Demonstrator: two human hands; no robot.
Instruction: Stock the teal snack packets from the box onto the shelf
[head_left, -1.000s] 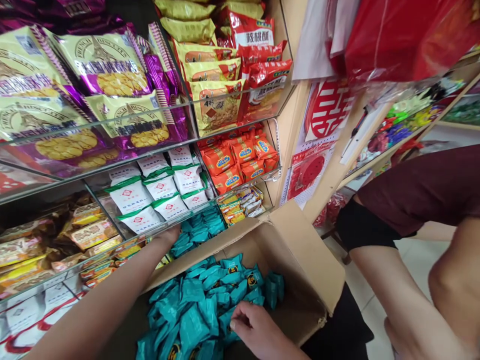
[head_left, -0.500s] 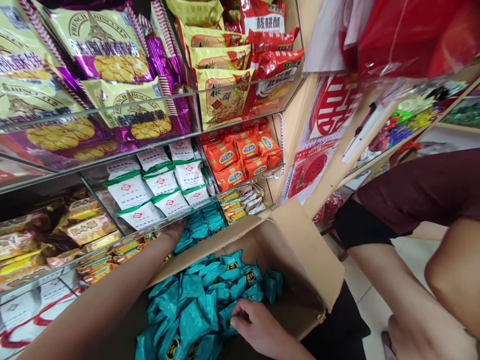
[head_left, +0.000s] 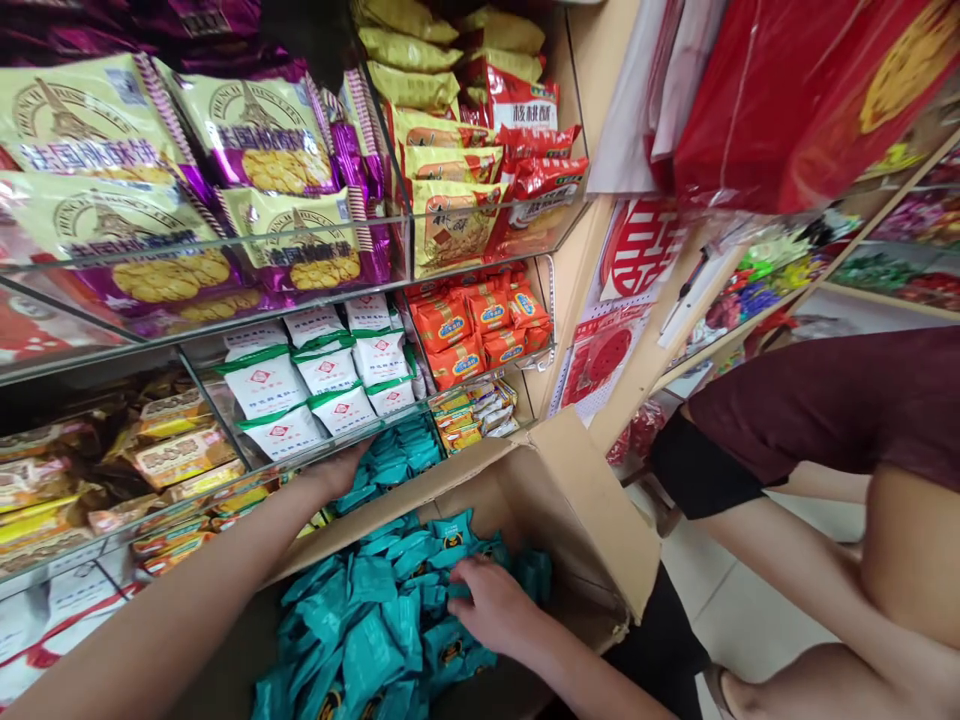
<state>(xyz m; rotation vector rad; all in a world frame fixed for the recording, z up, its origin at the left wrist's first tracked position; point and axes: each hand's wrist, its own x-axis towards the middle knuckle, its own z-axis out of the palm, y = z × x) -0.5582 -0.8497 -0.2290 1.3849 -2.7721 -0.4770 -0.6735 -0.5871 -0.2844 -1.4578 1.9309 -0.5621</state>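
Note:
A cardboard box (head_left: 592, 500) stands tilted against the shelf front, holding many small teal snack packets (head_left: 375, 640). Inside it, my right hand (head_left: 491, 600) is over the heap, thumb and forefinger apart and touching the packets, with nothing visibly held. My left hand (head_left: 349, 470) reaches past the box's near flap into a low shelf compartment where more teal packets (head_left: 401, 452) lie. The shelf edge and white packets above hide its fingers.
White packets with green edges (head_left: 328, 370) and red packets (head_left: 454, 325) fill the tier above. French biscuit bags (head_left: 270, 130) stand higher. Clear shelf fronts (head_left: 300, 245) run across. At right are a co-worker's arm and leg (head_left: 795, 540) and hanging red bags (head_left: 750, 110).
My right hand has moved a little up and deeper into the packets, its fingers spreading from a curled pose. My left hand stays at the low compartment. The view has shifted slightly.

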